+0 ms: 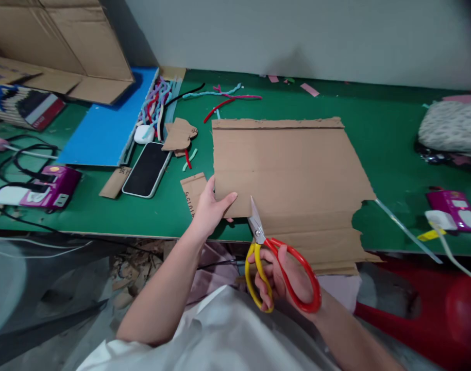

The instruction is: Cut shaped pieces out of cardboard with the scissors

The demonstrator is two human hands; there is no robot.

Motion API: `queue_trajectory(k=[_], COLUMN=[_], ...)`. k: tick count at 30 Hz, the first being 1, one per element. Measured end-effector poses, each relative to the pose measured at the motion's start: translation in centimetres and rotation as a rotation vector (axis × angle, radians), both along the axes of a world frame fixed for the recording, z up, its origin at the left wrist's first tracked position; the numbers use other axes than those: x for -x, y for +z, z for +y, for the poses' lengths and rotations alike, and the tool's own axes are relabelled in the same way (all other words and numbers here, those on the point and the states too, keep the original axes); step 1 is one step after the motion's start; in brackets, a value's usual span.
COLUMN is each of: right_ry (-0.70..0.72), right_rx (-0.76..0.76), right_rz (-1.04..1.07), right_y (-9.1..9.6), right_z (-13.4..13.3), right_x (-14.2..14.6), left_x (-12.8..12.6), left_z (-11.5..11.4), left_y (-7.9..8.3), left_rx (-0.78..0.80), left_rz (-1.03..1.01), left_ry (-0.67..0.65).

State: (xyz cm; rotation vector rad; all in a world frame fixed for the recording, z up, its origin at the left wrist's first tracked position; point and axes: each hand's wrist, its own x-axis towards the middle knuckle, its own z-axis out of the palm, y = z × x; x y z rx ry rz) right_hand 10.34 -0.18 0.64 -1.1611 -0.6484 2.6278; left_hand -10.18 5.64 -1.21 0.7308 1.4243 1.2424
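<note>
A large sheet of brown cardboard point(285, 170) lies on the green table, its ragged lower right part reaching past the front edge. My left hand point(212, 207) grips the sheet's lower left corner, thumb on top and fingers underneath. In my right hand point(276, 275) is a pair of scissors point(257, 233) with one red and one yellow handle. Their blades are at the sheet's near edge, one above the cardboard and the other mostly hidden below it. A small cardboard offcut with printed digits point(192, 189) lies beside my left hand.
Left of the sheet are a smartphone point(147, 170), a white earbud case point(144, 134), cut cardboard shapes point(180, 135), pipe cleaners point(222, 94) and a blue board point(104, 129). Purple power strips point(60, 186) with cables sit at both sides. A red stool point(424, 304) stands at lower right.
</note>
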Motion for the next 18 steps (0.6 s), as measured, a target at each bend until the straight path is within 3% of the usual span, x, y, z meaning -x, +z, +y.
queue_trajectory(k=[4,8,14,18], right_ry=[-0.024,-0.026,-0.043,-0.055], right_rx=[-0.048,-0.076,0.122,0.092], right_rz=[-0.11,-0.084,0.145,0.088], right_y=[-0.6,-1.0,0.0,-0.1], right_z=[-0.5,-0.9,-1.3,-1.2], right_x=[0.7,0.7,-0.1,-0.5], left_x=[0.0,-0.1,0.1,0.4], left_z=[-0.1,0.0,0.1,0.1], left_y=[-0.2,-0.1,-0.2,-0.2], left_rx=[-0.003,-0.004,-0.024,-0.028], left_rz=[-0.016,-0.02,-0.006,0.001], left_ry=[0.008,0.014,-0.026,-0.039])
